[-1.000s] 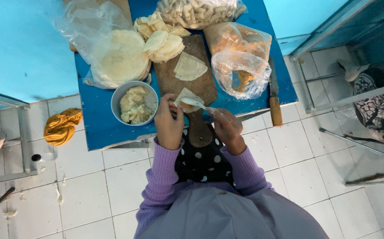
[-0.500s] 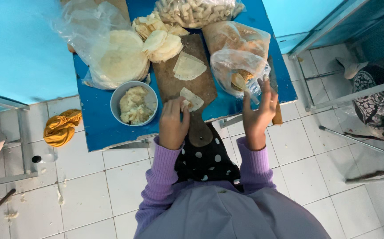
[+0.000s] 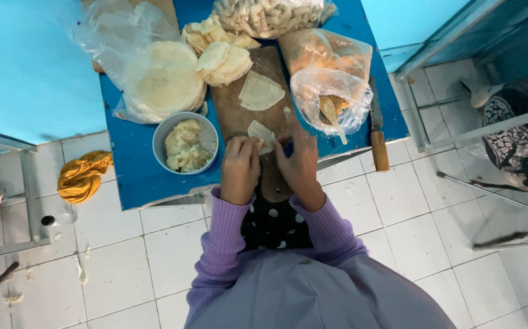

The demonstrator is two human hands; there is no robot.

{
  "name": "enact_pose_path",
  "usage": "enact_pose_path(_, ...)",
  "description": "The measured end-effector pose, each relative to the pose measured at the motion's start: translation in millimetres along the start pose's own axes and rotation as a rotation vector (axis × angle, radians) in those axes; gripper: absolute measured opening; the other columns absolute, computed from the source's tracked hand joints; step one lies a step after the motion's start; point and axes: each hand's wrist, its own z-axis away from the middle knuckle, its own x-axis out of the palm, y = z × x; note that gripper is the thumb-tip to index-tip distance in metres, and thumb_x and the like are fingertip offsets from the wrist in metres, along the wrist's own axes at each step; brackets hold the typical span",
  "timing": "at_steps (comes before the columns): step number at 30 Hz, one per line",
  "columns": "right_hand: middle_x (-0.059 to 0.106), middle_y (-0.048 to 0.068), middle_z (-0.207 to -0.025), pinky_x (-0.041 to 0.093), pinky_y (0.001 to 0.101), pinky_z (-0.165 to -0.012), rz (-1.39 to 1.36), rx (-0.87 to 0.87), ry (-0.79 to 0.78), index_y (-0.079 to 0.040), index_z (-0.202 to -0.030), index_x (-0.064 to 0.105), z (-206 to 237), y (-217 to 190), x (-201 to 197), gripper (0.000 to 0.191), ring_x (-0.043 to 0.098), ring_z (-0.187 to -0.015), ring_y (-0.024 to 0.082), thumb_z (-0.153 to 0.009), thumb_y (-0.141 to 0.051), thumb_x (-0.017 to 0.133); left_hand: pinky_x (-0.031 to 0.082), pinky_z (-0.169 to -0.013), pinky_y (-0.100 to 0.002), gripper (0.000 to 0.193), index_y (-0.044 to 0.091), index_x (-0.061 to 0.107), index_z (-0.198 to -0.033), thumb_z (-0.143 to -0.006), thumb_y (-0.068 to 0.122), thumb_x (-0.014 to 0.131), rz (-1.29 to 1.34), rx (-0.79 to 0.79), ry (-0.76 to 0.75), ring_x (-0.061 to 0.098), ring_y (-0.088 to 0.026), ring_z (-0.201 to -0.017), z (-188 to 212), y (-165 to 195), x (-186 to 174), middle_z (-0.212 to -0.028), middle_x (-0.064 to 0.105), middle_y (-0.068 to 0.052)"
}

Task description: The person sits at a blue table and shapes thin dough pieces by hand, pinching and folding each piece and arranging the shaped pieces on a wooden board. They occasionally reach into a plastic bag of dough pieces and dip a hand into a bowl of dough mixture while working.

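A pale, folded dough wrapper (image 3: 260, 133) lies on the brown wooden board (image 3: 233, 109) on the blue table (image 3: 130, 170). My left hand (image 3: 240, 169) pinches the wrapper's left side. From the right, my right hand (image 3: 300, 163) closes its fingers on the same piece. A second folded wrapper (image 3: 261, 92) rests farther up the board. A grey bowl (image 3: 186, 142) of pale filling stands just left of my left hand. A spoon (image 3: 332, 118) sticks out of a clear bag (image 3: 331, 100) of orange-brown filling to the right.
A bag with a stack of round wrappers (image 3: 163, 79) lies at the table's left, cut wrappers (image 3: 222, 61) beside it, and a bag of finished pieces (image 3: 270, 15) at the far edge. A wooden-handled knife (image 3: 378, 137) lies at the right edge. A yellow cloth (image 3: 81, 176) is on the tiled floor.
My right hand went to the bag on the right, left the spoon in it and came back to the wrapper. Both hands now pinch the wrapper on the board.
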Motion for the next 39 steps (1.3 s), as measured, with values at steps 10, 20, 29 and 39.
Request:
enact_pose_path(10, 0.06, 0.016, -0.118, 0.058, 0.037, -0.081, -0.239, -0.112, -0.031, -0.005, -0.148, 0.045, -1, -11, 8, 0.069, 0.069, -0.096, 0.027, -0.086, 0.007, 0.073, 0.05, -0.084, -0.046, 0.016, -0.003, 0.067, -0.108, -0.093, -0.003, 0.066, 0.015, -0.002, -0.012, 0.06, -0.038, -0.098, -2, -2, 1, -0.104, 0.062, -0.017)
enact_pose_path(20, 0.067, 0.019, -0.116, 0.055, 0.0439, -0.081, -0.168, -0.201, -0.285, -0.009, -0.15, 0.045, -11, -11, -17, 0.069, 0.068, -0.098, 0.039, -0.088, -0.003, 0.075, 0.051, -0.085, -0.045, 0.014, -0.003, 0.066, -0.104, -0.09, -0.003, 0.067, 0.046, -0.009, -0.03, 0.06, -0.039, -0.1, -3, 0, -3, -0.107, 0.061, -0.017)
enact_pose_path(29, 0.075, 0.01, -0.103, 0.059, 0.0381, -0.081, -0.274, -0.189, -0.417, -0.011, -0.147, 0.051, -34, 5, -20, 0.062, 0.075, -0.093, 0.03, -0.09, -0.003, 0.075, 0.05, -0.084, -0.046, 0.017, -0.005, 0.065, -0.101, -0.086, -0.001, 0.07, 0.057, 0.06, -0.081, 0.058, -0.039, -0.1, -9, 1, -14, -0.108, 0.06, -0.018)
enact_pose_path(39, 0.075, 0.01, -0.103, 0.06, 0.0356, -0.084, -0.352, -0.202, -0.396, -0.009, -0.145, 0.052, -42, 13, -14, 0.062, 0.076, -0.095, 0.027, -0.088, 0.002, 0.075, 0.049, -0.082, -0.046, 0.016, -0.004, 0.068, -0.106, -0.091, -0.006, 0.062, 0.043, 0.011, -0.052, 0.059, -0.039, -0.096, -12, -11, -2, -0.1, 0.063, -0.018)
